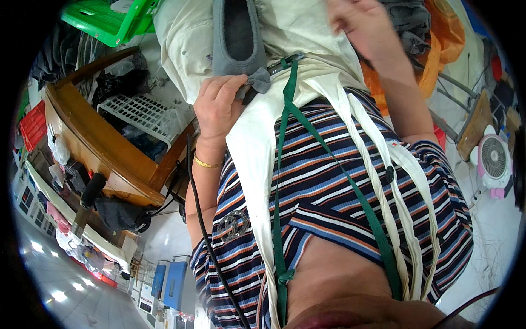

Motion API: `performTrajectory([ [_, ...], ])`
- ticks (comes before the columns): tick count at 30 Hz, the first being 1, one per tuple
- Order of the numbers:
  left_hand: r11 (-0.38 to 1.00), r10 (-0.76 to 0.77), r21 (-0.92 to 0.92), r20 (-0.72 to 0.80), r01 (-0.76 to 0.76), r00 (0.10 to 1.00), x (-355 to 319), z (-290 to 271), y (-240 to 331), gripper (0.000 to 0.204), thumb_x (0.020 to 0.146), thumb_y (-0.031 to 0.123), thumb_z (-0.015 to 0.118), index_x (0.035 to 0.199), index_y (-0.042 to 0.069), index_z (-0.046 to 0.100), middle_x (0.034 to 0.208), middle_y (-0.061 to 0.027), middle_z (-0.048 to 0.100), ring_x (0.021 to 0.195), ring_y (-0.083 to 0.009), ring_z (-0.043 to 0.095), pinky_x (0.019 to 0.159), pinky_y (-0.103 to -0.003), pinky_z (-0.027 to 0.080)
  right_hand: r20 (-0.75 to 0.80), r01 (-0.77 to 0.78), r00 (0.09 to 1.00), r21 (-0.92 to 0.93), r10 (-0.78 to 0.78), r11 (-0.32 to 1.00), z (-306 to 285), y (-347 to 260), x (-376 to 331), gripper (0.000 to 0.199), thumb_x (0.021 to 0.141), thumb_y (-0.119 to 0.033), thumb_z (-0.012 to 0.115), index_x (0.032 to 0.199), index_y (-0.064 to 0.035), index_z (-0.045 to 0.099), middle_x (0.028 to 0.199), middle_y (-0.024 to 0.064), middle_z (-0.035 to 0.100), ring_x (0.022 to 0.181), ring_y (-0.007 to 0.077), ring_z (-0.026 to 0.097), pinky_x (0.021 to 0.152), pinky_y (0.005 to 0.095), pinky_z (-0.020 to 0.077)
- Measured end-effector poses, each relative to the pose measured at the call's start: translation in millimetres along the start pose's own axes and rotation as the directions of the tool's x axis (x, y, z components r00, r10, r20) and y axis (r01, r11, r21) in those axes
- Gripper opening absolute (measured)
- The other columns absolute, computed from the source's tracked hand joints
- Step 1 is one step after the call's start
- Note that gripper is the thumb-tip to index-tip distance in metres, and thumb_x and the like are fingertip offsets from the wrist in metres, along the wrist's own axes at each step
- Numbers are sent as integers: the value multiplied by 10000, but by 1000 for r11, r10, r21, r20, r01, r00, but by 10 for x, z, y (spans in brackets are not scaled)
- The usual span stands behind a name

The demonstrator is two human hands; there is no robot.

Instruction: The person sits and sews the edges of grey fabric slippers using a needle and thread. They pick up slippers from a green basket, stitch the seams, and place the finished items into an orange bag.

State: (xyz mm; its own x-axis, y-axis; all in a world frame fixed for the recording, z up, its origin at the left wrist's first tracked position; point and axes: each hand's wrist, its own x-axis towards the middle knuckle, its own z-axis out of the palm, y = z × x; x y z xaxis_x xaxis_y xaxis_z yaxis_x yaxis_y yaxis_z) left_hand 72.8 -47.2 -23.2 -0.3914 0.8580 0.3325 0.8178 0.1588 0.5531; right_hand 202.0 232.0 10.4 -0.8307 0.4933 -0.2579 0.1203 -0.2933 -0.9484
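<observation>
Chin's [383, 312] nearest me, left hand [218, 104] pinches grey ballet flat [236, 66], right hand [364, 24] I can't tell, blurred; one-sided grip risks twisting

One bow-trimmed shoe [239, 49], one fan [494, 157] and one bracelet [206, 163] show.

A shoe [239, 46] over the apron [250, 145] faces upward.

shoe [235, 67]: matt cloth | crate [127, 24]: glossy plastic | furniture [104, 137]: smooth, glossy wood
</observation>
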Motion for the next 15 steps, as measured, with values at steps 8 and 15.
performTrajectory([
  [8, 999, 49, 22, -84, -48, 995, -70, 80, -17, 405, 590, -47, 646, 971, 86, 685, 906, -46, 682, 804, -253, 638, 715, -354, 534, 554, 334, 832, -544, 31, 770, 610, 420, -68, 196, 943, -172, 591, 1079, -41, 646, 850, 90, 674, 672, 203, 624, 685, 303, 502],
  [15, 998, 66, 6, -140, -66, 988, -84, 118, -32, 396, 589, -41, 642, 963, 83, 683, 900, -44, 680, 782, -243, 639, 702, -349, 536, 556, 364, 830, -584, 31, 726, 645, 451, -71, 200, 910, -152, 596, 1058, -36, 666, 866, 143, 688, 733, 258, 663, 710, 308, 514],
])
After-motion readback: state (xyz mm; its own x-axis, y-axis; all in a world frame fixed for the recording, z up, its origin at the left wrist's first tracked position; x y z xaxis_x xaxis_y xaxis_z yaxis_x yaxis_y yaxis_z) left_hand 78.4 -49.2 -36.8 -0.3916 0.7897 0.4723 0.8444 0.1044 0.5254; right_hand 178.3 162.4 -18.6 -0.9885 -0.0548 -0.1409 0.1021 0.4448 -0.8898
